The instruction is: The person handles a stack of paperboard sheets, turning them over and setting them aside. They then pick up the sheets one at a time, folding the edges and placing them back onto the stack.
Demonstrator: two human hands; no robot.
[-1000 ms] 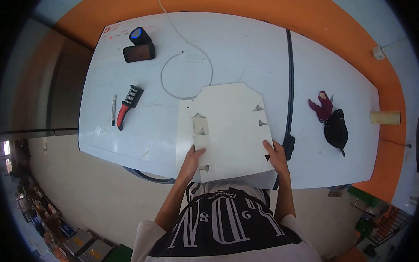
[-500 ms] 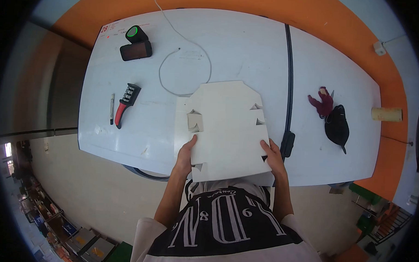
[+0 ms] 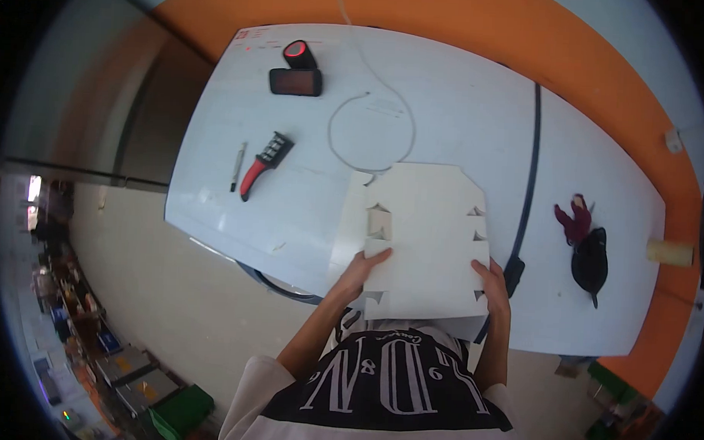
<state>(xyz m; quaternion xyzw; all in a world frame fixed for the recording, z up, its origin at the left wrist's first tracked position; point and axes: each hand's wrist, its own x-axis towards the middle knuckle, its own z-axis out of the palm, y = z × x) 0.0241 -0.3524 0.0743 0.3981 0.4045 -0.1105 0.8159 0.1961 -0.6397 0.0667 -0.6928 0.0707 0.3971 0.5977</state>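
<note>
A flat white cardboard box blank (image 3: 431, 246) with cut corners and notched tabs lies across the front of the table, its near edge close to my torso. My left hand (image 3: 357, 274) grips its left side, thumb lying over the top face and fingers hidden beneath. On the opposite side my right hand (image 3: 495, 285) holds the edge, thumb on top. Another pale layer of card (image 3: 350, 228) shows along the left side, under the blank.
A white table (image 3: 449, 107) carries a looped white cable (image 3: 329, 134), a red-handled knife sharpener (image 3: 266, 164), a marker (image 3: 238, 168) and a dark speaker-like device (image 3: 296, 81). Right of the dark strip (image 3: 530, 172) lie a maroon cloth item (image 3: 574, 221) and a black pouch-like item (image 3: 590, 260).
The head view has turned, shifting the table and its items. My left thumb now reaches further over the blank. The ring light on the black cylinder went from green to red.
</note>
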